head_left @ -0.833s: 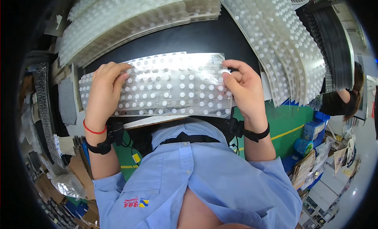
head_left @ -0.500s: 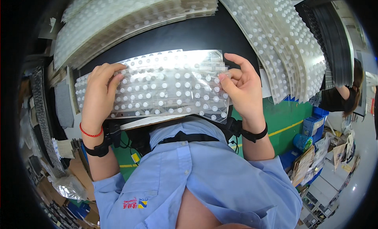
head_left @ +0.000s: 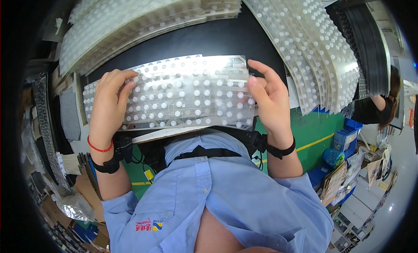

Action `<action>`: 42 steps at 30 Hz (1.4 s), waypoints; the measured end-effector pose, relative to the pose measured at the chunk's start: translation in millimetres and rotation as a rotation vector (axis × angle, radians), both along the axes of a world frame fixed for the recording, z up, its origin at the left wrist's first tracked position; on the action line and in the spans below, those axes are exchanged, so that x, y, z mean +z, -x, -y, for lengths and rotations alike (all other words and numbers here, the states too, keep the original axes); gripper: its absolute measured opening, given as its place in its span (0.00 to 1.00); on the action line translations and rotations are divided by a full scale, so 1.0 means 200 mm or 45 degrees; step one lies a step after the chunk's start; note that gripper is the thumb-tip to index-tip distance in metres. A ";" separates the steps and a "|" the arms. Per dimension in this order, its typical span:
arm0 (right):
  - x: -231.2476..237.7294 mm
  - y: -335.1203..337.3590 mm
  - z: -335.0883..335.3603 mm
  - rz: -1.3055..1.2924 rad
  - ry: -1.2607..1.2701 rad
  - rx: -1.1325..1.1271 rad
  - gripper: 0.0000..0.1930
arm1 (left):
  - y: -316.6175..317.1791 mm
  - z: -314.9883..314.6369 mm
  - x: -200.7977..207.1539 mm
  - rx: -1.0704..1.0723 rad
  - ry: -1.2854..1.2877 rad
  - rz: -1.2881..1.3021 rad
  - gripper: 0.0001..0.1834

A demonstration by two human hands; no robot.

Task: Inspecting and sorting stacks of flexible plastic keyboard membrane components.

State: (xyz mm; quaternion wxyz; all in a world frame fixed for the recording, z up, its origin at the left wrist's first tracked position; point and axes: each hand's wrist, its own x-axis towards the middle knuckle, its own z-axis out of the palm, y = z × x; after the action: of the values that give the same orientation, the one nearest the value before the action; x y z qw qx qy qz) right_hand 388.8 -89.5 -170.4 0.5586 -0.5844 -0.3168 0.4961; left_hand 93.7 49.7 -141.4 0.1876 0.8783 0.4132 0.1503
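Clear keyboard membrane sheets (head_left: 187, 96) dotted with white domes lie layered in front of me on the black tabletop. Over their left part rests my left hand (head_left: 111, 94), fingers bent, with the index fingertip and thumb touching the surface a little apart. My right hand (head_left: 271, 98) is at the right end, its thumb pressed against curled fingers on the sheet's edge and its index finger raised. How far those fingers reach under the edge is hidden. Bright glare covers the upper middle of the sheets.
Tall stacks of similar dotted sheets (head_left: 143, 24) stand at the far left, with more fanned piles (head_left: 311, 52) on the right. A stack of black panels (head_left: 372, 48) lies beyond. Another person's arm (head_left: 379, 102) shows at far right, above blue bins (head_left: 346, 137).
The right end of the top sheet has shifted slightly upward, and its domes line up more evenly. My right thumb has moved slightly up and right. My left hand stays in place.
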 end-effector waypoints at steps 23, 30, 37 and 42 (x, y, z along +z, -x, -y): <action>0.06 -0.05 0.00 -0.276 0.040 0.187 0.14 | 0.70 0.07 -0.01 0.624 0.240 0.372 0.16; 0.00 -0.04 0.00 -0.148 0.098 0.140 0.13 | 0.67 0.19 -0.10 0.868 0.591 0.610 0.16; 0.03 -0.04 0.01 -0.074 0.191 0.129 0.17 | 0.77 0.29 -0.13 1.036 0.688 0.353 0.14; 0.03 -0.04 -0.01 -0.122 0.279 0.063 0.17 | 0.74 0.33 -0.14 1.091 0.678 0.680 0.16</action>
State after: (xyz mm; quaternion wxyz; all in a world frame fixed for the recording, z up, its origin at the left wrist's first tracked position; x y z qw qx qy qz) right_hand 397.2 -86.8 -164.0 0.4935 -0.6096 -0.2481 0.5685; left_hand -54.2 -15.4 -170.2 0.4227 0.4864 0.6943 0.3204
